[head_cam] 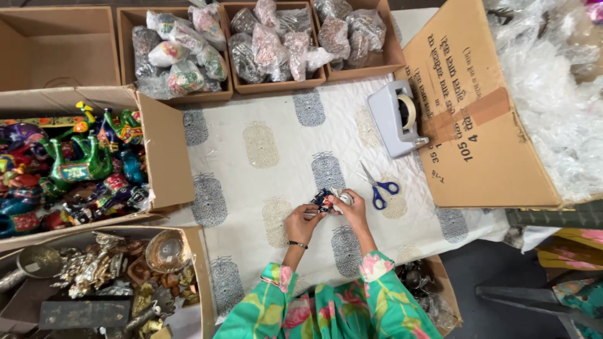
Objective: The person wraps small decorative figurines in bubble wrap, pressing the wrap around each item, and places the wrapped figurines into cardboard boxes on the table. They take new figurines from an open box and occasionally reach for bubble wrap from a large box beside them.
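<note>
We log: left hand [303, 224] and right hand [353, 208] both gripping a small dark painted figurine [325, 199], just left of the blue-handled scissors [379, 188]; tape dispenser [397, 118] beyond the scissors.

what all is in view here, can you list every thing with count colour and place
small figurine: one, dark blue with red, held in both hands at the cloth's middle
scissors: one, blue handles, right of the hands
tape dispenser: one, grey, upper right of the cloth
cloth: one, white with grey and beige motifs, covers the table
painted animal figures: many, mixed bright colours, box at left
metal items: many, silver and brass, box at lower left
wrapped bundles: many, clear plastic, boxes along the top
empty box: one, brown, top left
left hand: grips the figurine
right hand: grips the figurine
</note>
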